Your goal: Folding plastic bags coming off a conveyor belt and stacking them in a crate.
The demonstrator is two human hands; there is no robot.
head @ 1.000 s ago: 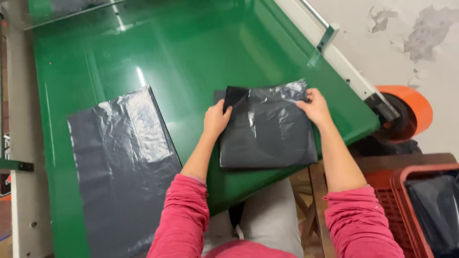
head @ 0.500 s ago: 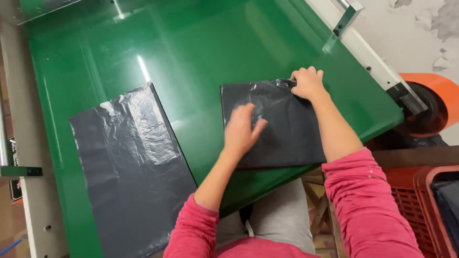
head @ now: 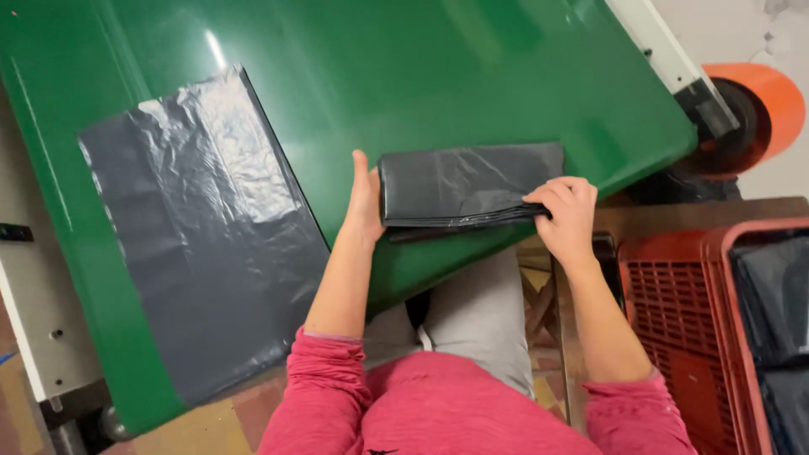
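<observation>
A folded stack of dark grey plastic bags (head: 468,185) lies near the front edge of the green conveyor belt (head: 438,76). My right hand (head: 566,217) pinches the stack's lower right edge, fingers curled over it. My left hand (head: 364,202) stands flat and upright against the stack's left, folded side, fingers together. A second grey plastic bag (head: 202,227) lies spread flat on the belt to the left, apart from both hands.
A red plastic crate (head: 708,329) holding more dark bags stands at the right. An orange roller (head: 750,114) sits at the belt's right end. The machine's pale frame (head: 34,337) runs along the left side. My grey-trousered lap is below the belt edge.
The bag stack was flat and wide; now it is folded over into a narrower bundle. My left hand moved from on top to its left side, my right hand to its lower right edge.
</observation>
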